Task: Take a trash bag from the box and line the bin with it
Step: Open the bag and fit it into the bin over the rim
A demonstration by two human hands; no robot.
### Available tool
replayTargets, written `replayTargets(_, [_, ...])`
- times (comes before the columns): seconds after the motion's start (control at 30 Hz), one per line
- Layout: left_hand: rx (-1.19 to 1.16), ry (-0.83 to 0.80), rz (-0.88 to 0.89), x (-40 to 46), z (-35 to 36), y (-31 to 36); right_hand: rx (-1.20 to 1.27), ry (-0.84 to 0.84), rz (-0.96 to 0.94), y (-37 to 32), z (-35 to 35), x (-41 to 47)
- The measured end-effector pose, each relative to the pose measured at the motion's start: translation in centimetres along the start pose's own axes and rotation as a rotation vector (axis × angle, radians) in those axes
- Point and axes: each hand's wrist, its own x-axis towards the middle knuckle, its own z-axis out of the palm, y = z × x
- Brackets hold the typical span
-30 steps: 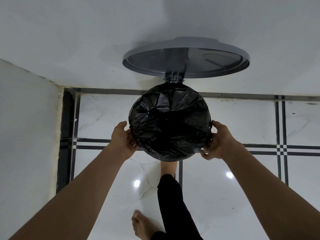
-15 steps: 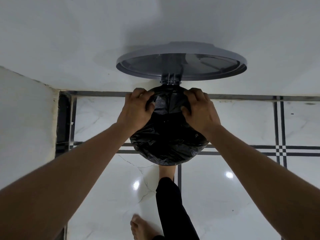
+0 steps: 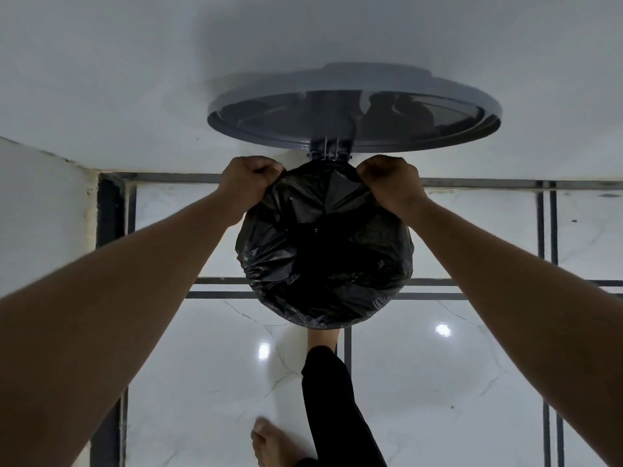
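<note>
- My left hand: fist closed, black trash bag film pinched at the far-left rim of the bin.
- My right hand: fist closed, gripping bag film at the far-right rim.
- Bag: stretched over the bin mouth, spanning between and below my hands.
- Grey lid: raised open, just beyond both hands, hinge between them.
- My foot: at the bin's near edge, on the white tiled floor.

A home interior: glossy white marble floor tiles, plain white wall, a bare foot.
</note>
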Motion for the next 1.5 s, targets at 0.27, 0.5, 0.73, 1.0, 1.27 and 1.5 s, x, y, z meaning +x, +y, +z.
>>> replayTargets(0.27, [0.0,0.055,-0.144,-0.8,-0.1,-1.2,-0.156,-0.13,0.167,-1.0,-0.6,0.8])
replayTargets(0.5, [-0.337,-0.038,-0.254,-2.7,-1.5,-4.0,0.04,-0.228,0.275,-0.7,-0.8,1.4])
replayTargets(0.73, [-0.425,0.214,-0.221,-5.7,-1.5,-6.1,0.231,0.307,0.12,2.2,-1.8,-5.0])
replayTargets(1.0, [-0.642,0.47,-0.458,-12.1,3.1,-6.6,-0.335,-0.18,-0.22,0.6,8.5,-10.3])
replayTargets(1.27, [-0.716,0.499,-0.475,-12.5,4.4,-7.8,-0.683,-0.629,0.055,2.5,15.4,-1.5])
replayTargets(1.5, [-0.832,0.456,-0.495,-12.5,4.3,-8.3,-0.783,-0.683,0.075,4.0,17.9,0.6])
